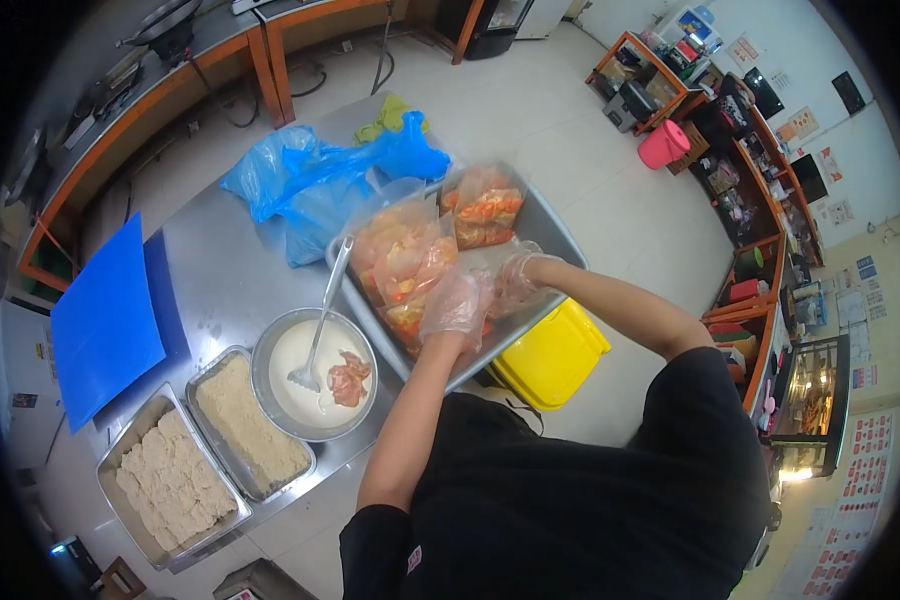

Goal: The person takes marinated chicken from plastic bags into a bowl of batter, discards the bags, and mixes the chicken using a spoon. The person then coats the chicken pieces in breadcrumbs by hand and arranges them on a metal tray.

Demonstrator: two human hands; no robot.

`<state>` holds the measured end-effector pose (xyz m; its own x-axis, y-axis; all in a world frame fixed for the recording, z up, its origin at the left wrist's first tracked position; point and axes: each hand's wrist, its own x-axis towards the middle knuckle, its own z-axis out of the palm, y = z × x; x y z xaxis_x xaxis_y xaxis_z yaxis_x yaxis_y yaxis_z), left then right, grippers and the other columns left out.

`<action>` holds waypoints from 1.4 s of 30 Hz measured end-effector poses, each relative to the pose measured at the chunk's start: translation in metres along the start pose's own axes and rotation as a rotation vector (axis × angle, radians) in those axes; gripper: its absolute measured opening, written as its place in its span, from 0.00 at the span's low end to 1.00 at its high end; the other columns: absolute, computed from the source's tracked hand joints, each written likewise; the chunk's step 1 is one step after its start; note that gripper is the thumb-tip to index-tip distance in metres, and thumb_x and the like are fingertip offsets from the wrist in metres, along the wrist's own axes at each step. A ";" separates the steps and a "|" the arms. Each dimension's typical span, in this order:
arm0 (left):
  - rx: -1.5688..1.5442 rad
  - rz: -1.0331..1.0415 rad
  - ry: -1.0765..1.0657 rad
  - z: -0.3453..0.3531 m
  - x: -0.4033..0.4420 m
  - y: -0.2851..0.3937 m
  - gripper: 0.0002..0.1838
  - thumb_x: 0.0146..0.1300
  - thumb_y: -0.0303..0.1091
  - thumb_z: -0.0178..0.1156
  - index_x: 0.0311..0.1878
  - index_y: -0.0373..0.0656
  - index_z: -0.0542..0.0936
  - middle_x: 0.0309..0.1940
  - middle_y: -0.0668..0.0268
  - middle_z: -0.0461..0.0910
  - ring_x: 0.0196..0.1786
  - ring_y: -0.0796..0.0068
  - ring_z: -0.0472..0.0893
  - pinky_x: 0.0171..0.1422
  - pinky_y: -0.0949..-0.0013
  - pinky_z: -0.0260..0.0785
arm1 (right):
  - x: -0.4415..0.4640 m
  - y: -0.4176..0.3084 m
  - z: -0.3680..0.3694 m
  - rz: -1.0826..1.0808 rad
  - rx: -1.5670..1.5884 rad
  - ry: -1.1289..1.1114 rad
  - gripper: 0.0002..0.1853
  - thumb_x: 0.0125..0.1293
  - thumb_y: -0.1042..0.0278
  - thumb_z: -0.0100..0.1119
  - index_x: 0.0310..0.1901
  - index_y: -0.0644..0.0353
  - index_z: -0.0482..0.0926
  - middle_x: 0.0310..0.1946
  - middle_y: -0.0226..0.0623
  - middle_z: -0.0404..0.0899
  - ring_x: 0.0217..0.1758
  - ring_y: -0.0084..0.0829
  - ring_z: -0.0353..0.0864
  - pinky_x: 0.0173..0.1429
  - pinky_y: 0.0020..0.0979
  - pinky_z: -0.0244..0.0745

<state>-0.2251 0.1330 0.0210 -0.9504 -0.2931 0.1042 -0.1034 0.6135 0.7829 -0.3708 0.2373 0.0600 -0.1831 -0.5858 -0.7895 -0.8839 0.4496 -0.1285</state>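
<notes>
Both of my hands wear clear plastic gloves and are inside a grey tub [560,222]. My left hand [458,305] lies over the bagged meat near the tub's front, its fingers partly hidden. Close beside it, my right hand [518,272] is at a clear bag, and its grip is hard to make out. Clear bags of pale and orange-red meat [400,250] fill the tub's left part, with another bag [484,205] at the back. Left of the tub, a round metal bowl [262,385] holds white batter, a ladle [320,320] and pieces of raw meat [349,379].
Two metal trays hold crumbs [245,420] and breaded pieces [173,480] at the table's near left. A blue board [110,325], blue plastic bags [320,185] and a green cloth [390,118] are on the metal table. A yellow lid [553,355] is below the tub's right side.
</notes>
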 end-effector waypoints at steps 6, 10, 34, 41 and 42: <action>0.088 -0.044 -0.189 0.013 0.008 -0.002 0.19 0.69 0.42 0.52 0.42 0.39 0.89 0.42 0.44 0.87 0.47 0.44 0.87 0.55 0.48 0.77 | 0.037 0.018 0.039 0.070 0.041 0.136 0.27 0.59 0.42 0.68 0.57 0.48 0.87 0.57 0.46 0.86 0.63 0.47 0.82 0.67 0.43 0.74; 0.055 -0.113 -0.236 0.009 0.005 -0.003 0.21 0.75 0.44 0.45 0.44 0.43 0.86 0.47 0.48 0.85 0.51 0.46 0.84 0.59 0.47 0.74 | 0.051 0.019 0.053 0.130 0.043 0.182 0.26 0.60 0.43 0.67 0.56 0.48 0.87 0.58 0.45 0.86 0.64 0.47 0.82 0.68 0.43 0.73; -0.132 -0.206 -0.170 0.010 -0.005 -0.032 0.15 0.62 0.33 0.64 0.50 0.38 0.86 0.51 0.45 0.85 0.57 0.53 0.85 0.60 0.52 0.76 | -0.096 -0.106 -0.101 -0.088 0.005 0.564 0.20 0.65 0.54 0.71 0.57 0.47 0.85 0.49 0.42 0.85 0.53 0.44 0.83 0.61 0.44 0.78; -0.217 -0.137 -0.190 0.029 -0.028 -0.035 0.16 0.66 0.37 0.60 0.51 0.38 0.86 0.52 0.45 0.85 0.58 0.51 0.84 0.61 0.51 0.75 | 0.016 -0.247 -0.097 -0.383 -0.105 0.248 0.20 0.69 0.51 0.62 0.59 0.48 0.83 0.55 0.44 0.81 0.61 0.46 0.80 0.68 0.45 0.74; -0.221 -0.125 -0.194 0.032 -0.031 -0.035 0.16 0.66 0.37 0.60 0.51 0.39 0.86 0.52 0.45 0.85 0.58 0.51 0.84 0.61 0.51 0.75 | 0.043 -0.257 -0.087 -0.368 -0.134 0.190 0.21 0.68 0.51 0.63 0.60 0.47 0.83 0.55 0.44 0.81 0.62 0.46 0.80 0.68 0.45 0.74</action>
<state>-0.2020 0.1442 -0.0288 -0.9747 -0.1983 -0.1035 -0.1770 0.4010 0.8988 -0.1886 0.0378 0.1118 0.0900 -0.8101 -0.5793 -0.9507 0.1034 -0.2923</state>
